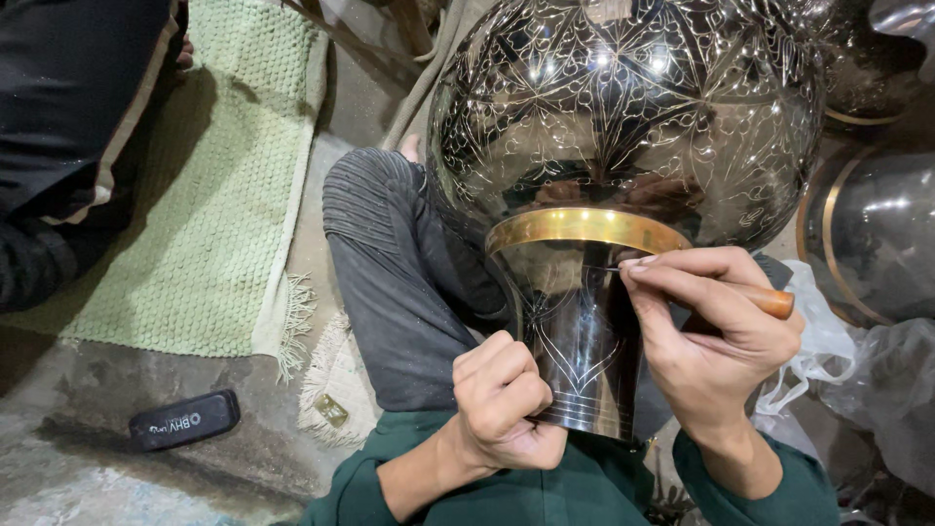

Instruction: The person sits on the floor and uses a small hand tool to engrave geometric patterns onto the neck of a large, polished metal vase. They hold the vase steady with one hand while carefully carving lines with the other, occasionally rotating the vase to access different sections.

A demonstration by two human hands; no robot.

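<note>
A large dark, shiny metal vase with fine engraved floral lines lies across my lap. It has a brass band where the round body meets the flared neck. My left hand is curled around the lower end of the neck, steadying it. My right hand grips a wooden-handled engraving tool, its tip touching the neck just below the brass band.
My bent knee in dark trousers supports the vase. A green mat lies on the floor at left, a small black case beside it. More dark metal vessels and clear plastic wrap sit at right. Another person's dark sleeve shows top left.
</note>
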